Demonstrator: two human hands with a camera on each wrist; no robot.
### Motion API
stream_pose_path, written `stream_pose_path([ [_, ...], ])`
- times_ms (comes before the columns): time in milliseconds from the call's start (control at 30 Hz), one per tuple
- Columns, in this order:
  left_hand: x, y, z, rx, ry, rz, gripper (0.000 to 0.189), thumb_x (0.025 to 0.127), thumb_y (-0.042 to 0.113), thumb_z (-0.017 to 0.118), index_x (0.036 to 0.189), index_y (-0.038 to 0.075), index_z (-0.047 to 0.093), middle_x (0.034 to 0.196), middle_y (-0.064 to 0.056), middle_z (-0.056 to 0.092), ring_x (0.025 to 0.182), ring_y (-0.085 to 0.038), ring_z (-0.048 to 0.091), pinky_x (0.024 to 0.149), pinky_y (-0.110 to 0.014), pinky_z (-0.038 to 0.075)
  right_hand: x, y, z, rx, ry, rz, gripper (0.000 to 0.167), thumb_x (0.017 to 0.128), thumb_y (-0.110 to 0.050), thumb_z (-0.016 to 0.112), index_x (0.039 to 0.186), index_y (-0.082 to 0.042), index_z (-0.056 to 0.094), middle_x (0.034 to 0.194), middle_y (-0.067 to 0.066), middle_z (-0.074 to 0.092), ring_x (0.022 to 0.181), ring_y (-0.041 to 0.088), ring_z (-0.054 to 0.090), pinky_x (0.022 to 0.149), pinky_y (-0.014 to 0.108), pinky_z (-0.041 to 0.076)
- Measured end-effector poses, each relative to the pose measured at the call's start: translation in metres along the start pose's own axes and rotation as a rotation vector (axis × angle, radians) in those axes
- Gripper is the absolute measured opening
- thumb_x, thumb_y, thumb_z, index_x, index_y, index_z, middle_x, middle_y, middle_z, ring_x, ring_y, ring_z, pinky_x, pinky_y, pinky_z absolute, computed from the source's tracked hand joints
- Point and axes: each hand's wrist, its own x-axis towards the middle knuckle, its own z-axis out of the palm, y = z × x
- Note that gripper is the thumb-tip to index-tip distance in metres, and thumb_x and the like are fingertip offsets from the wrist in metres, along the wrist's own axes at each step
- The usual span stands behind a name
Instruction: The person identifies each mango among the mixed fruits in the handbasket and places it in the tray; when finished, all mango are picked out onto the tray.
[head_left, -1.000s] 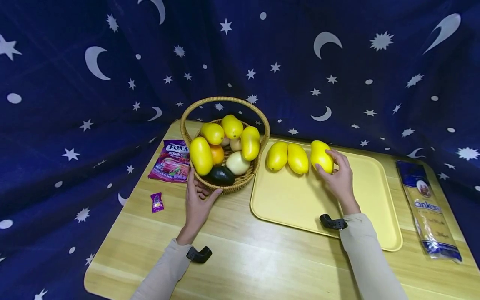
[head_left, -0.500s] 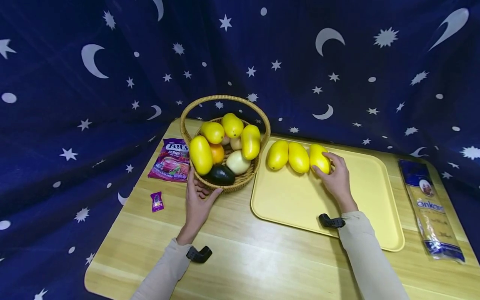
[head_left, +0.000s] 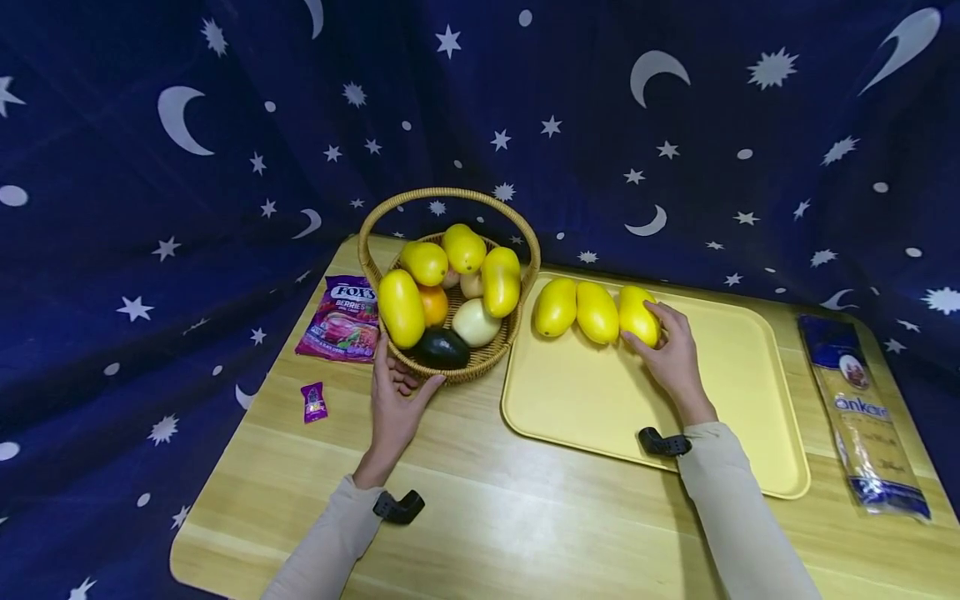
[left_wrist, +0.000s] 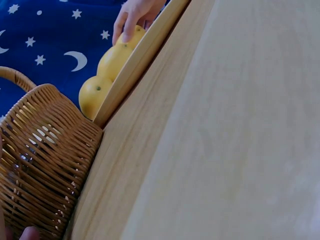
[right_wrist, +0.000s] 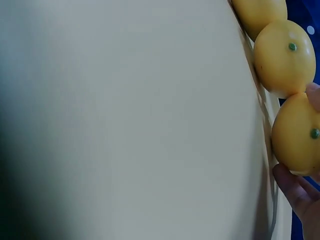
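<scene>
My right hand (head_left: 671, 354) grips a yellow mango (head_left: 637, 315) between thumb and fingers at the back of the pale yellow tray (head_left: 570, 408). Two more mangoes (head_left: 597, 312) lie to its left, and all three stand side by side. In the right wrist view the held mango (right_wrist: 297, 135) touches its neighbour (right_wrist: 285, 60). My left hand (head_left: 393, 408) holds the near left side of a wicker basket (head_left: 480, 373), thumb and fingers spread against its wall. In the basket are several yellow mangoes (head_left: 402, 308), an orange (head_left: 433, 306), a pale green fruit (head_left: 476, 323) and a dark avocado (head_left: 442, 348).
A purple candy bag (head_left: 341, 321) lies left of the basket, with one small wrapped candy (head_left: 314, 402) in front of it. A long pasta packet (head_left: 862, 412) lies right of the tray. A dark blue star-patterned cloth (head_left: 577, 167) hangs behind the wooden table (head_left: 480, 533).
My right hand has brought its mango left and down beside the other two on the tray, and since half a second ago has stayed there. The left hand has kept its place on the basket.
</scene>
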Motion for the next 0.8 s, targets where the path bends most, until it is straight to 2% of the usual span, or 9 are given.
stream_pose_path([
  [167, 0.001, -0.001, -0.001, -0.016, 0.005, -0.007, 0.101, 0.082, 0.024, 0.081, 0.158, 0.027, 0.015, 0.100, -0.009, 0.049, 0.076, -0.020, 0.052, 0.064, -0.025, 0.044, 0.001, -0.001, 0.001, 0.003, -0.020, -0.006, 0.068, 0.087, -0.020, 0.075, 0.146, -0.006, 0.044, 0.147, 0.022, 0.034, 0.132, 0.041, 0.039, 0.101, 0.039, 0.049],
  [300, 0.001, -0.002, -0.001, -0.013, 0.007, -0.015, 0.102, 0.081, 0.023, 0.081, 0.158, 0.027, 0.014, 0.100, -0.008, 0.050, 0.076, -0.021, 0.053, 0.064, -0.025, 0.044, 0.001, -0.001, 0.001, -0.004, -0.023, -0.007, 0.069, 0.087, -0.020, 0.075, 0.146, -0.006, 0.044, 0.147, 0.023, 0.033, 0.132, 0.041, 0.039, 0.097, 0.025, 0.048],
  [400, 0.001, -0.002, 0.000, -0.009, 0.010, -0.024, 0.104, 0.080, 0.022, 0.083, 0.158, 0.027, 0.015, 0.099, -0.009, 0.050, 0.076, -0.021, 0.053, 0.064, -0.025, 0.044, 0.001, -0.001, 0.001, -0.002, -0.029, -0.009, 0.069, 0.088, -0.021, 0.075, 0.147, -0.005, 0.043, 0.147, 0.024, 0.032, 0.131, 0.041, 0.039, 0.090, 0.012, 0.042],
  [467, 0.001, -0.001, 0.000, -0.007, 0.008, -0.032, 0.105, 0.078, 0.020, 0.084, 0.158, 0.026, 0.015, 0.099, -0.010, 0.050, 0.076, -0.022, 0.052, 0.064, -0.026, 0.044, 0.000, -0.002, 0.000, -0.008, -0.033, -0.010, 0.069, 0.088, -0.023, 0.074, 0.147, -0.005, 0.043, 0.147, 0.024, 0.032, 0.131, 0.042, 0.038, 0.087, 0.011, 0.040],
  [533, 0.001, -0.001, 0.000, -0.008, 0.006, -0.038, 0.106, 0.078, 0.019, 0.084, 0.158, 0.025, 0.015, 0.100, -0.012, 0.050, 0.076, -0.024, 0.053, 0.065, -0.028, 0.044, -0.002, -0.003, -0.001, -0.023, -0.035, -0.016, 0.069, 0.089, -0.024, 0.073, 0.148, -0.005, 0.041, 0.148, 0.025, 0.031, 0.131, 0.043, 0.038, 0.089, 0.019, 0.042],
  [600, 0.002, 0.000, 0.001, -0.008, 0.002, -0.040, 0.107, 0.078, 0.019, 0.084, 0.158, 0.024, 0.015, 0.101, -0.014, 0.051, 0.076, -0.025, 0.053, 0.065, -0.031, 0.044, -0.003, -0.003, -0.001, -0.043, -0.019, -0.025, 0.069, 0.089, -0.022, 0.073, 0.148, -0.005, 0.041, 0.149, 0.026, 0.030, 0.133, 0.045, 0.037, 0.093, 0.032, 0.045],
  [700, 0.002, 0.000, 0.000, -0.006, -0.003, -0.036, 0.106, 0.078, 0.020, 0.084, 0.158, 0.024, 0.014, 0.101, -0.015, 0.051, 0.076, -0.026, 0.054, 0.065, -0.033, 0.045, -0.006, -0.008, -0.002, -0.062, 0.036, -0.064, 0.067, 0.087, -0.016, 0.075, 0.145, -0.005, 0.044, 0.150, 0.027, 0.030, 0.134, 0.045, 0.035, 0.095, 0.051, 0.041],
  [800, 0.002, 0.001, -0.001, -0.002, -0.006, -0.030, 0.104, 0.079, 0.024, 0.083, 0.158, 0.025, 0.014, 0.101, -0.013, 0.050, 0.076, -0.023, 0.054, 0.065, -0.032, 0.045, -0.009, -0.022, -0.001, -0.048, 0.107, -0.136, 0.065, 0.083, -0.009, 0.077, 0.141, -0.004, 0.049, 0.148, 0.026, 0.033, 0.134, 0.043, 0.035, 0.094, 0.055, 0.040],
])
